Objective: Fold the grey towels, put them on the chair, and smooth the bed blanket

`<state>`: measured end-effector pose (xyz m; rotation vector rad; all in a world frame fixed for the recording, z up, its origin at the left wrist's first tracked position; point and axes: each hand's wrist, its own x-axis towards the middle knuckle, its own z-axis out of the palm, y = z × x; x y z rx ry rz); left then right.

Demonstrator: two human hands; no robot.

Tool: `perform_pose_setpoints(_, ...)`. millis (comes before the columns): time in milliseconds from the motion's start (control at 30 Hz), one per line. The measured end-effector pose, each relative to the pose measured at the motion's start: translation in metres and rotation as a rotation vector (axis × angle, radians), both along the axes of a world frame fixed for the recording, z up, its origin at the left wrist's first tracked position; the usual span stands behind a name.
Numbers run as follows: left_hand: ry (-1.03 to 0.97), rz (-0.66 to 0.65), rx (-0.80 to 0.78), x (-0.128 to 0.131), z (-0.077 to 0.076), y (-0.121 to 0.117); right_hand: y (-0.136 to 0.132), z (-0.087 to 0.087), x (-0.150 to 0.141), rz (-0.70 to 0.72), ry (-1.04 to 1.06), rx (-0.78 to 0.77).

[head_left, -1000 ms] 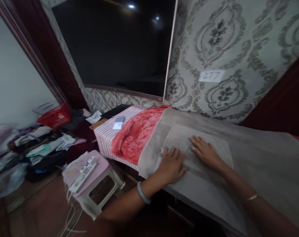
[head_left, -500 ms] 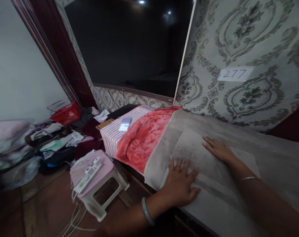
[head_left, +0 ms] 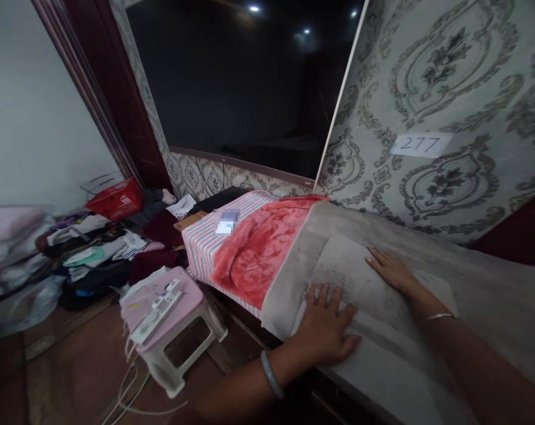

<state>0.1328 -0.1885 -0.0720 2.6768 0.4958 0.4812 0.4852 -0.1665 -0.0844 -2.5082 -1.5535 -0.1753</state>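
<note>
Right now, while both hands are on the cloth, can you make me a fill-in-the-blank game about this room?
The card on the patterned wall shows the number ____.
The power strip lies on a plastic stool whose top is coloured ____.
Of the left hand and the right hand, both on the grey cloth, the one with the thicker bangle is the ____.
The basket near the heaped clothes is coloured ____.

Missing words: 277; pink; left; red.

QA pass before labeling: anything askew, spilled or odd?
Dark smudging on the grey cloth just beyond the left hand: stain or ruffled pile, can't tell. Clothes heaped untidily near the pink stool; power strip on it, cables trailing.
</note>
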Motion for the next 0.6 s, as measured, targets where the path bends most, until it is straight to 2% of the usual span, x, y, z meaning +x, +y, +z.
perform_pose_setpoints(100,-0.005,0.012,0.037,0.001,0.001,-0.001,-0.003,0.02,-0.028,0.028,-0.023,-0.057)
perform_pose_setpoints(200,-0.011,0.024,0.084,0.001,0.004,0.0,-0.008,0.03,-0.071,0.282,-0.072,-0.058)
perform_pose_setpoints(267,-0.007,0.02,0.111,-0.001,0.005,0.001,-0.012,0.03,-0.099,0.453,-0.068,-0.11)
perform_pose_setpoints(333,-0.002,0.014,0.134,-0.003,0.006,0.001,-0.014,0.028,-0.12,0.558,-0.063,-0.156)
perform_pose_setpoints(433,0.003,0.069,0.167,-0.007,0.002,0.001,-0.011,0.031,-0.131,0.581,-0.066,-0.189)
perform_pose_setpoints(600,0.005,0.163,0.262,-0.009,-0.009,0.003,0.013,0.046,-0.117,0.477,-0.026,-0.264)
